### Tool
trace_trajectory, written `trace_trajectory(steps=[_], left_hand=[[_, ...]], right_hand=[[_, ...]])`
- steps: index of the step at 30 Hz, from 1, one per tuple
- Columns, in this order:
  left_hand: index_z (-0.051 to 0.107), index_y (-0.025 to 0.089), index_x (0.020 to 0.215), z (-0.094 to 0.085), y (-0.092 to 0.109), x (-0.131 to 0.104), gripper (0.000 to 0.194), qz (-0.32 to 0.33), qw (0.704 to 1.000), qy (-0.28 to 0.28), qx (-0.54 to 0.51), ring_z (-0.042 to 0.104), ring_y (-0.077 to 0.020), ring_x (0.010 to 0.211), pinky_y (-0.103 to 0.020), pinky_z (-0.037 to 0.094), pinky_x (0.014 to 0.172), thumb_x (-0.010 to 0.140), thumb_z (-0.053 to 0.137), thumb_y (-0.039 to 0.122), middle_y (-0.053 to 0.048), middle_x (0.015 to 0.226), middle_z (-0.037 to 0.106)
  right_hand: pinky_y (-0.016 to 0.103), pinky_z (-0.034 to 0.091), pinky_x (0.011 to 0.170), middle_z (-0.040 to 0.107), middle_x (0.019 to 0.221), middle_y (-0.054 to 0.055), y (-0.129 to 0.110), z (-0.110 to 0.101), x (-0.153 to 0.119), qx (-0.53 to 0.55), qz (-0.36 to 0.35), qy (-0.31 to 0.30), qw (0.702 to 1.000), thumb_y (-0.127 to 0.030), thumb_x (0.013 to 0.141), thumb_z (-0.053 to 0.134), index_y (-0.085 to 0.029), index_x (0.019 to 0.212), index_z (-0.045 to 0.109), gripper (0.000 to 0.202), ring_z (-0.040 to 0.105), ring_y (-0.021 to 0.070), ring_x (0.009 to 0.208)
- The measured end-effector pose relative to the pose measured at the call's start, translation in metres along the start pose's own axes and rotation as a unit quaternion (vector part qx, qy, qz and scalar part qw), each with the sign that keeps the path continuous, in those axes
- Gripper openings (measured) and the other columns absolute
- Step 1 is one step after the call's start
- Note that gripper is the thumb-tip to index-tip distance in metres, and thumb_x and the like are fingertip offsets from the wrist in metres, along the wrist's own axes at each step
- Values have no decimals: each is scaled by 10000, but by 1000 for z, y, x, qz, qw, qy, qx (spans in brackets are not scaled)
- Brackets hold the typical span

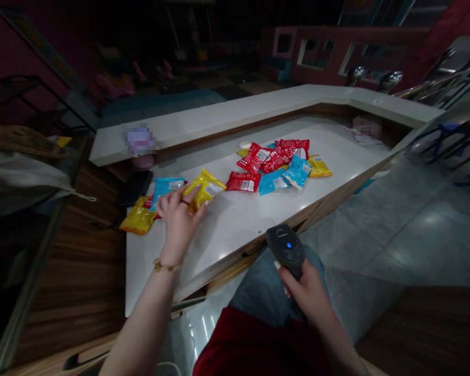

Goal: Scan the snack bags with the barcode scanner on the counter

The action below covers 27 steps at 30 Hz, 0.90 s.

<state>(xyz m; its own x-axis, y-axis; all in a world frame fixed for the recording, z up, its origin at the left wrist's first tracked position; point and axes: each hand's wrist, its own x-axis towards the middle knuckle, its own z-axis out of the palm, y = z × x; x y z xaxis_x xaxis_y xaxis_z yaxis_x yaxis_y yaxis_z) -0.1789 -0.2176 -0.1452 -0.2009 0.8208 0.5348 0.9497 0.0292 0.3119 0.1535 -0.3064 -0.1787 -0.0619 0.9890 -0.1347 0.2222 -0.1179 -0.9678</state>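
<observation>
My right hand (307, 284) is wrapped round the handle of a black barcode scanner (285, 245) with a lit blue light, held above my lap. My left hand (180, 219) grips a yellow snack packet (209, 187) by its near left side, thumb and fingers bent over it. Beside that hand lie a blue packet (166, 185) and another yellow packet (138, 219), with red ones partly hidden among them. Further right is a loose pile with red packets (243, 181), blue packets (272, 183) and a yellow packet (320, 167), several showing white barcode labels.
The packets lie on a white counter (215, 235) with a raised ledge (250, 107) along its far side. A black object (135, 188) stands at the counter's left end. White items (366, 128) sit in the far right corner. Grey floor tiles (395, 230) show at right.
</observation>
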Motion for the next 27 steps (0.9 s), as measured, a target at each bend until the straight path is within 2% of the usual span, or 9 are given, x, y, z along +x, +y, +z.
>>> trace_trajectory(steps=[2, 4, 7, 10, 14, 18, 21, 24, 27], left_hand=[[702, 262, 1488, -14, -19, 0, 533, -86, 994, 64, 32, 490, -448, 1444, -731, 261, 1272, 1036, 629, 535, -161, 1546, 630], [652, 235, 1539, -23, -35, 0, 595, -150, 981, 105, 57, 422, -478, 1527, -771, 178, 1298, 1043, 598, 558, -172, 1628, 568], [602, 215, 1581, -24, -45, -3, 624, -170, 977, 107, 65, 354, -491, 1595, -788, 79, 1319, 1057, 566, 551, -175, 1697, 498], [596, 237, 1580, -13, -36, -5, 597, -117, 990, 67, 38, 345, -461, 1615, -749, 120, 1337, 1051, 584, 513, -176, 1715, 470], [544, 250, 1610, 22, -4, 6, 611, -14, 999, -32, -9, 377, -385, 1618, -652, 203, 1357, 1038, 600, 460, -155, 1715, 474], [397, 207, 1701, 66, 33, 33, 726, 95, 980, -167, -49, 362, -341, 1644, -616, 190, 1373, 1039, 599, 425, -171, 1781, 379], [293, 167, 1746, 91, 51, 55, 825, 124, 959, -251, -45, 273, -351, 1691, -626, 173, 1378, 1029, 619, 412, -190, 1827, 260], [309, 138, 1740, 103, 57, 64, 833, 129, 944, -303, -19, 262, -389, 1692, -676, 153, 1368, 1033, 622, 448, -222, 1813, 279], [413, 161, 1698, 99, 53, 53, 755, 149, 946, -288, -6, 331, -412, 1650, -712, 151, 1353, 1039, 619, 466, -225, 1752, 409]], right_hand=[[275, 484, 446, 605, 493, -36, 1, -1, 0, 0, 6, -5, 1000, -531, 893, 740, -246, 842, 608, 318, 620, 208, 408], [279, 484, 446, 612, 500, -32, 2, -1, 1, -1, 7, -8, 1000, -554, 895, 739, -244, 852, 619, 335, 622, 209, 413], [283, 483, 456, 615, 513, -24, 2, -1, 1, -12, 2, -12, 1000, -572, 894, 724, -243, 842, 626, 347, 620, 206, 427], [283, 474, 459, 601, 510, -29, 1, -1, 3, -21, 5, -14, 1000, -562, 892, 703, -246, 831, 614, 335, 613, 204, 431], [280, 470, 454, 580, 509, -39, 0, -1, 4, -21, 4, -13, 1000, -546, 879, 694, -248, 839, 601, 314, 606, 205, 438], [276, 469, 439, 583, 520, -36, -1, 1, 4, -16, 5, -12, 1000, -520, 874, 699, -242, 873, 618, 289, 615, 213, 452], [271, 462, 437, 574, 515, -37, -2, 1, 3, -21, 5, -9, 1000, -489, 869, 690, -236, 890, 630, 261, 620, 217, 467], [269, 444, 426, 562, 507, -44, -3, -1, 3, -26, 5, -8, 1000, -486, 869, 664, -233, 908, 633, 258, 595, 209, 451], [269, 437, 429, 563, 507, -49, -4, -1, 3, -26, 3, -1, 1000, -489, 865, 660, -239, 900, 623, 255, 590, 203, 440]])
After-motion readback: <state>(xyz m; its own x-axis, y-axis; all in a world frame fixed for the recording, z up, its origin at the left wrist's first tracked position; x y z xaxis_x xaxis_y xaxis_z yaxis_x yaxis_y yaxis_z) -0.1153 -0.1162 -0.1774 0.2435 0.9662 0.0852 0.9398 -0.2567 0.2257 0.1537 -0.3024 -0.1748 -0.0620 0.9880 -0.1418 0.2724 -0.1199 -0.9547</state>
